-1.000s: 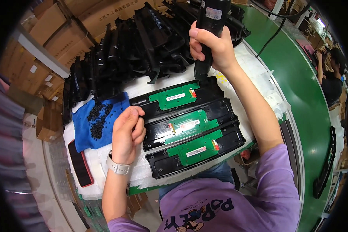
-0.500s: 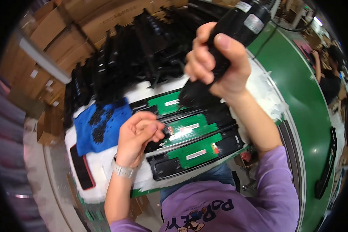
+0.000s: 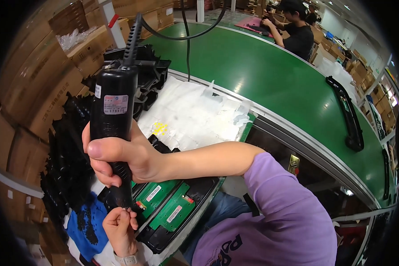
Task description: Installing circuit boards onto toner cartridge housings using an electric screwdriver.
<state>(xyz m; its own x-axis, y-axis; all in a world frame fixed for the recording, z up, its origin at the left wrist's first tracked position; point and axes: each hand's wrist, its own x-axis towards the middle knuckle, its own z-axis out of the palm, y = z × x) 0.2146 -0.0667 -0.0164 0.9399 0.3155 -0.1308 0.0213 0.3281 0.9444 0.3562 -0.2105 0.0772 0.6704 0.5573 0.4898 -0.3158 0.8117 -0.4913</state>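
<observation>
Cartons flank a white-covered table; right hand grips a black electric screwdriver; left hand pinched below it.

Right hand closed in a full grip, thumb lying across the front. Right forearm nearly level across the view, elbow bent. Left hand lower, fingertips pinched together; left wrist near lower edge.

- I am showing two hands: right hand, left hand.
- I am gripping one driver.
- I am wearing one watch.
- I am seeing two green boards.
- One blue cloth is carrying bits too small for counting.
- At least one co-worker is showing.
</observation>
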